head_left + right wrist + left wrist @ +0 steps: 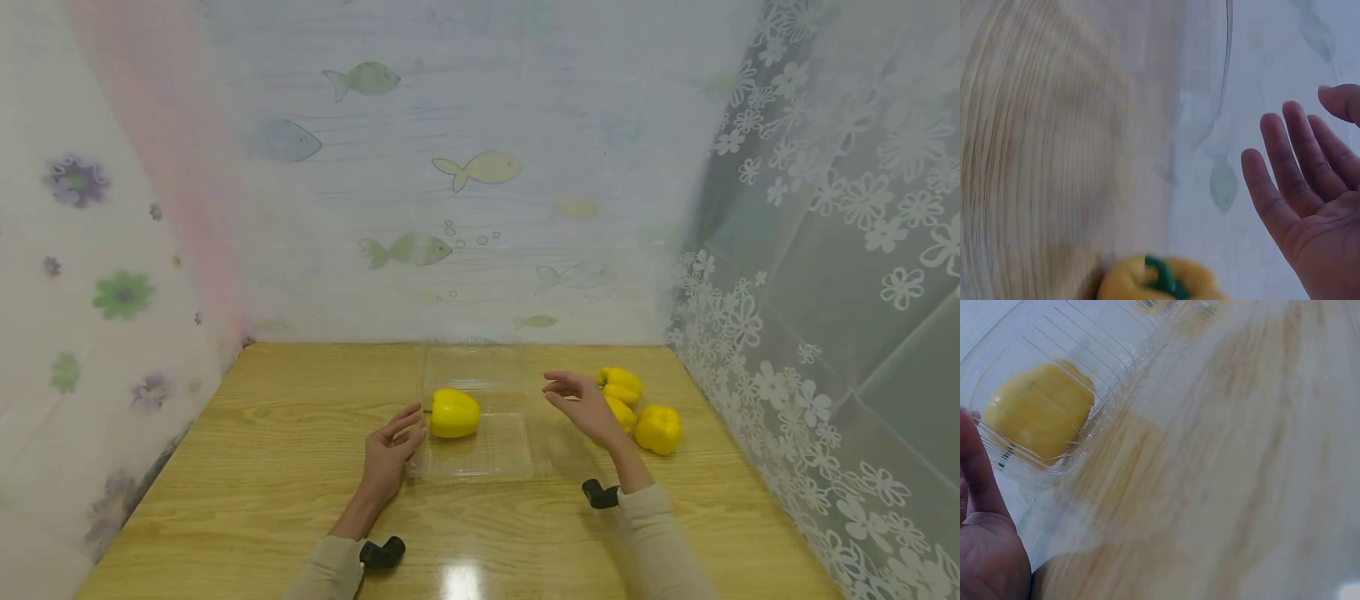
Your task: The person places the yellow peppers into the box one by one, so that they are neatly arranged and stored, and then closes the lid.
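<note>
One yellow bell pepper (455,414) lies on its side in a clear plastic clamshell box (504,446), its stem toward the left. At the box's left side is my left hand (390,454), fingers extended along the wall; the left wrist view shows the pepper (1038,415) through the clear plastic. My right hand (588,408) hovers right of the box, fingers loosely bent and holding nothing. Beyond and beside it sit three more yellow peppers (657,430), one partly hidden by the hand. The right wrist view shows a pepper with a green stem (1169,284) below the spread fingers.
The box's raised lid (472,367) stands at the back, near the fish-printed curtain (465,208). Wood-grained tabletop (285,467) lies around the box. A flower-patterned curtain (840,375) hangs along the right edge. Black wrist cameras (384,553) stick out from both wrists.
</note>
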Action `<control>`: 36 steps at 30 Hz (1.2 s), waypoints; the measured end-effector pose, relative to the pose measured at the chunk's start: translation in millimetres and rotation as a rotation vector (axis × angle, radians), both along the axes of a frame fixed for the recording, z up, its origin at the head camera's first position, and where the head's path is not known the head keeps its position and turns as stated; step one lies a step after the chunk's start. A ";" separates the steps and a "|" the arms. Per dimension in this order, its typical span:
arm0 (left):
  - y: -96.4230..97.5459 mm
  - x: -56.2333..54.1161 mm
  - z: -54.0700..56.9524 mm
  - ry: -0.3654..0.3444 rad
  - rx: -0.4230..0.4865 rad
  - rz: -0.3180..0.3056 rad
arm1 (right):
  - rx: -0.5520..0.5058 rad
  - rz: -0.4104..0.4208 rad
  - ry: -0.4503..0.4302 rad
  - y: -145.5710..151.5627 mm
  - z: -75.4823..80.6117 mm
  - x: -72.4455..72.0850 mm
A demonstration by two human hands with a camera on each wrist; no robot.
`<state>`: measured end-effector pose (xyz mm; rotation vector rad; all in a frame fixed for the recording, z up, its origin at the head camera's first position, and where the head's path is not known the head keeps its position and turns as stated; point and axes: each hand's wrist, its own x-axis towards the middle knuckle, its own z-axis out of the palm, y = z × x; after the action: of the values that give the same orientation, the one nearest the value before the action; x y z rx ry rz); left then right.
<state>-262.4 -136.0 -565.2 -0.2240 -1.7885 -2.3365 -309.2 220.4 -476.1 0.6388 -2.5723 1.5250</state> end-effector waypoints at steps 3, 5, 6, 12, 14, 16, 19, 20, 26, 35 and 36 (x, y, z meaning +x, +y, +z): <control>-0.3 -0.2 -0.1 0.008 -0.012 0.003 | 0.002 -0.058 0.041 20.0 -2.8 -0.7; -0.1 -0.5 -0.4 0.007 -0.011 0.003 | -0.010 -0.110 0.070 32.7 -5.8 -0.9; 0.2 -0.6 -0.4 0.004 -0.007 0.003 | -0.012 -0.137 0.083 39.0 -7.9 -1.1; 2.5 0.1 0.9 -0.032 0.005 0.018 | 0.022 -0.242 0.036 67.6 -15.2 1.3; 2.7 0.4 1.3 -0.038 0.001 0.027 | 0.056 -0.238 0.003 73.2 -15.3 2.6; 3.0 0.6 1.7 -0.038 -0.001 0.031 | 0.075 -0.229 -0.029 77.1 -14.3 3.9; 2.8 0.5 1.8 -0.036 0.000 0.031 | 0.106 -0.222 -0.060 81.3 -12.4 5.8; 2.7 0.5 1.7 -0.035 0.000 0.030 | 0.115 -0.221 -0.067 82.5 -12.0 6.6; 1.8 0.3 0.6 -0.021 0.006 0.020 | 0.106 -0.177 -0.099 88.2 -12.1 10.7; 1.5 0.3 0.6 -0.024 0.019 0.005 | 0.119 -0.035 -0.182 92.6 -15.8 16.8; 1.4 0.1 0.4 -0.026 0.013 0.008 | 0.117 -0.010 -0.193 91.8 -16.3 18.1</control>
<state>-262.2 -134.6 -564.9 -0.1857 -1.7822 -2.3555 -291.1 312.3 -492.5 0.5108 -2.8193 1.5115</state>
